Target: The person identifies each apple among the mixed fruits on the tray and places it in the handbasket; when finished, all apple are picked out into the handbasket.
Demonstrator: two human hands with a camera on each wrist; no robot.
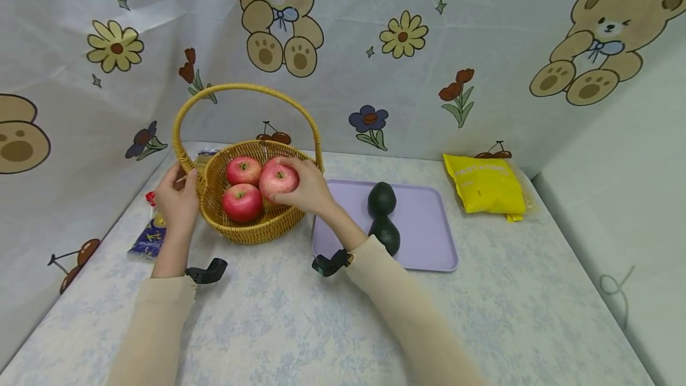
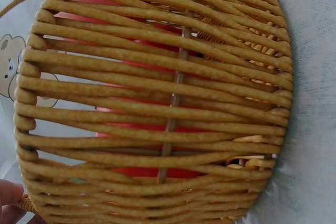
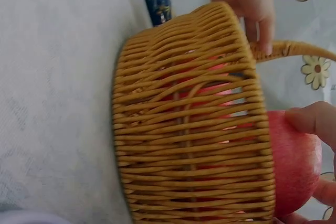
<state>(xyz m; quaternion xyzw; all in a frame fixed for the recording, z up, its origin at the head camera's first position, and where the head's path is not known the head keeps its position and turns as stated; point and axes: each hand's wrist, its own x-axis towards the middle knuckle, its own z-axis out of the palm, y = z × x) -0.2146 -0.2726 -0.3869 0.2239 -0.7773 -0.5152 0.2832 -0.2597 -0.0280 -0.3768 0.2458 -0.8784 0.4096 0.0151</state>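
A yellow-brown wicker basket (image 1: 257, 234) with a tall arched handle stands on the table, red apples (image 1: 242, 202) inside it. My left hand (image 1: 179, 198) grips the foot of the handle at the basket's left rim; in the left wrist view only its fingertips (image 2: 9, 198) show. With thumb and fingers, my right hand (image 1: 308, 186) holds a red apple (image 1: 278, 180) at the right side of the basket opening. In the right wrist view, this held apple (image 3: 295, 163) pokes out above the rim. Its underside is hidden by the wicker.
Right of the basket lies a lilac tray (image 1: 429, 258) bearing two dark green avocados (image 1: 382, 199), partly behind my right forearm. A yellow packet (image 1: 485, 183) is at the back right. Left of the basket, a blue snack bag (image 1: 150, 238) lies near my left wrist. A patterned curtain hangs behind.
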